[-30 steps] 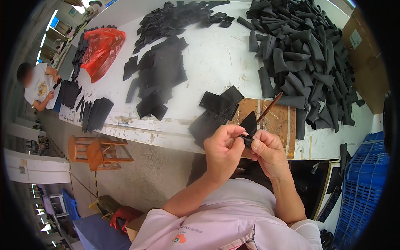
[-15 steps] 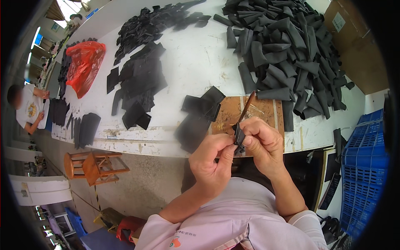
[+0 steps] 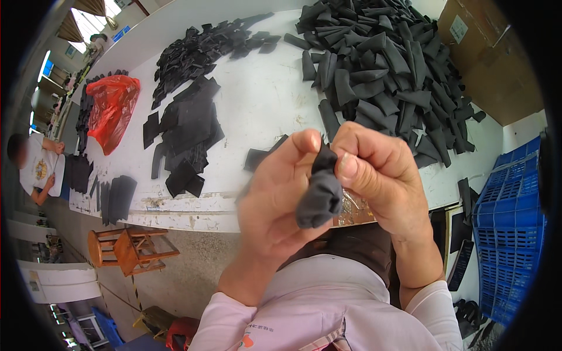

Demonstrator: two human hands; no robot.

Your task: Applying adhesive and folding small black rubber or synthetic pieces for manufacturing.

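Observation:
A dark grey, bunched fabric piece (image 3: pixel 320 200) is held up in front of me, above the table's front edge. My left hand (image 3: pixel 270 202) is curled around its left side, the fingers slightly blurred. With thumb and forefinger, my right hand (image 3: pixel 386 184) pinches its upper end. The lower end bulges, rounded and gathered, toward me. Behind my hands a few flat black fabric pieces (image 3: pixel 256 159) show partly on the table. A brown work board (image 3: pixel 362 212) is mostly hidden beneath my right hand.
Rolled dark fabric tubes (image 3: pixel 374 76) are heaped at the back right, beside a cardboard box (image 3: pixel 497 64). Flat black pieces (image 3: pixel 190 126) lie left of centre, near a red plastic bag (image 3: pixel 114 111). Blue crates (image 3: pixel 506 234) stand at right, a wooden stool (image 3: pixel 137 250) at left. Another person (image 3: pixel 44 167) works far left.
Both hands have risen toward me with the fabric piece, which now shows a rounded, bulging end. The brown pointed stick seen beside it earlier is no longer visible.

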